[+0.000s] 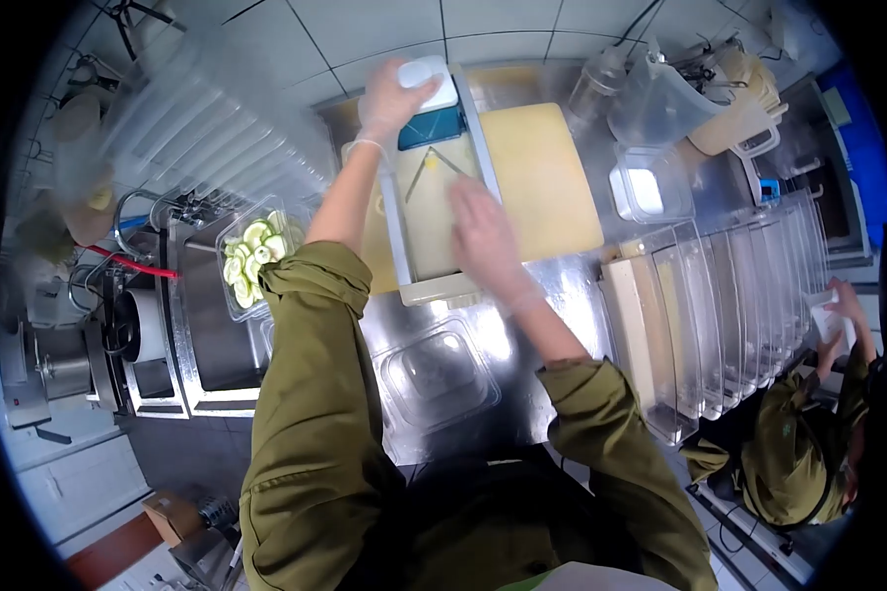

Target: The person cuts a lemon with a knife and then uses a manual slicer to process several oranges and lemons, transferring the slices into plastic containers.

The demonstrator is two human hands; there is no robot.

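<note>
A mandoline slicer (426, 217) with a V-shaped blade lies lengthwise over a yellow cutting board (547, 187). My left hand (396, 100), in a clear glove, is closed on the white top of a food pusher (428, 81) at the slicer's far end. Under that white top is a teal block (432, 126). My right hand (485, 241), also gloved, is over the slicer's right rail below the blade; motion smears its fingers. A small yellow scrap (431, 164) sits at the blade's point. Pale green-edged vegetable slices (252, 258) fill a clear tub to the left.
A clear tray or lid (439, 372) lies on the steel counter (537, 394) before me. Nested clear containers (729, 305) stand right; more clear plastic (222, 128) is stacked left. A tub (650, 187) sits beyond the board. Another person (803, 443) works at far right.
</note>
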